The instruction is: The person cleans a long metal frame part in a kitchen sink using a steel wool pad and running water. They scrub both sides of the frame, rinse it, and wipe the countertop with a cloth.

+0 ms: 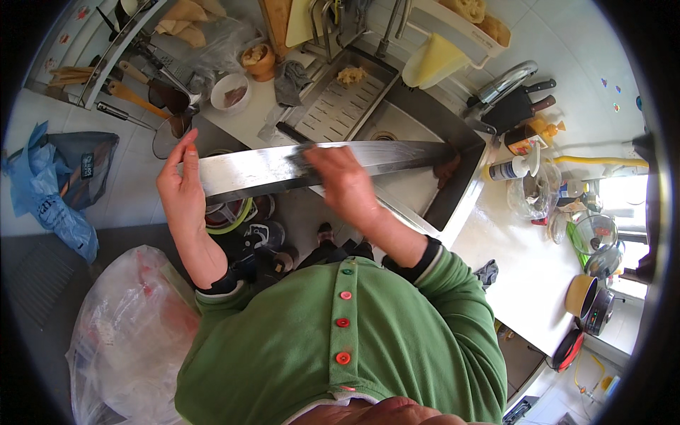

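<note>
A long flat metal panel reaches from my left hand across the corner of the stainless steel sink. My left hand grips the panel's left end, thumb on top. On the panel's middle, my right hand presses a dark scouring pad, mostly hidden under the fingers. The panel's upper face looks wet and streaked. Its far end lies inside the sink, near a reddish-brown thing that I cannot make out. A slotted metal drain tray in the sink holds a yellowish loofah-like clump.
A curved faucet and knives stand behind the sink. A spray bottle is on the right counter. A white bowl and a grey cloth lie left of the sink. A large plastic bag sits at lower left.
</note>
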Available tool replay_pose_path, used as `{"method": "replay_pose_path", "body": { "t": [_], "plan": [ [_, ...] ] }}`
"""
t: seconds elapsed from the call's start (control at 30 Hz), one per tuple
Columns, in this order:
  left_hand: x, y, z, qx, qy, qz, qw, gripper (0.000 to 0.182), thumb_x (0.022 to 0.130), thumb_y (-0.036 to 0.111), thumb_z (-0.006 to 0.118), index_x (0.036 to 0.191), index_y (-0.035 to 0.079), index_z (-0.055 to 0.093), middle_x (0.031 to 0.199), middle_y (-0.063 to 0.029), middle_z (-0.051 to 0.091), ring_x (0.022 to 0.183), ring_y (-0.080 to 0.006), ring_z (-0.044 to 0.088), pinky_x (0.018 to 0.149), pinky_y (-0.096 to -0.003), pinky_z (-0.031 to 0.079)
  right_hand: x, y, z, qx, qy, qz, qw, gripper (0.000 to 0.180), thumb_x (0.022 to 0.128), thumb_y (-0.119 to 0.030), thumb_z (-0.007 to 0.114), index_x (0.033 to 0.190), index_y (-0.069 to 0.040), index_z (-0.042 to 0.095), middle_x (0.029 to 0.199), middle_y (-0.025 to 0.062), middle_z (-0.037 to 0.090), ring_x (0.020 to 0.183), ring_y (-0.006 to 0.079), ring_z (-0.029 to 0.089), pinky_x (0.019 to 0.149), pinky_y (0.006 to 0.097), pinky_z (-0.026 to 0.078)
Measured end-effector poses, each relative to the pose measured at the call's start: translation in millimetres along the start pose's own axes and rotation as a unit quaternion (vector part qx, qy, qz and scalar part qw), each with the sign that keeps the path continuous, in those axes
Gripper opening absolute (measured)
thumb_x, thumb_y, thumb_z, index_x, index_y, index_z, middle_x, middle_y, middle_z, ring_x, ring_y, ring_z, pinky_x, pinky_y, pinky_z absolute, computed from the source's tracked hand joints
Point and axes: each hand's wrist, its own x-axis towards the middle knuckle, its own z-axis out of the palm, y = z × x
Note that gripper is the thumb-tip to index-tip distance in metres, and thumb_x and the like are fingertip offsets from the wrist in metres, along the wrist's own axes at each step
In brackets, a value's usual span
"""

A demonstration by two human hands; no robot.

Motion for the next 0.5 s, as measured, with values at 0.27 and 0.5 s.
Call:
{"method": "replay_pose_path", "body": {
  "t": [0.27,0.5],
  "plan": [
    [-4.7,3.4,-0.6,0.001,0.001,0.0,1.0,0.03,0.1,0.018,0.045,0.117,0.0,0.062,0.097,-0.0005,0.061,0.087,-0.0059,0.049,0.082,-0.0201,0.039,-12.3,43.9,-36.3,-0.179,-0.097,0.162,0.966,0.042,0.067,0.007,0.053,0.108,-0.002,0.062,0.101,0.0144,0.062,0.09,0.0343,0.057,0.08,0.0436,0.049],
    [-5.6,9.7,-3.7,-0.045,-0.018,-0.014,0.999,0.034,0.102,0.021,0.04,0.119,-0.001,0.061,0.107,-0.0047,0.062,0.099,-0.0083,0.051,0.091,-0.0225,0.038,26.8,-80.1,19.0,0.012,-0.077,-0.138,0.987,0.061,0.055,0.007,0.059,0.116,0.0,0.059,0.114,0.0138,0.059,0.091,0.0306,0.055,0.077,0.0381,0.05]
  ]
}}
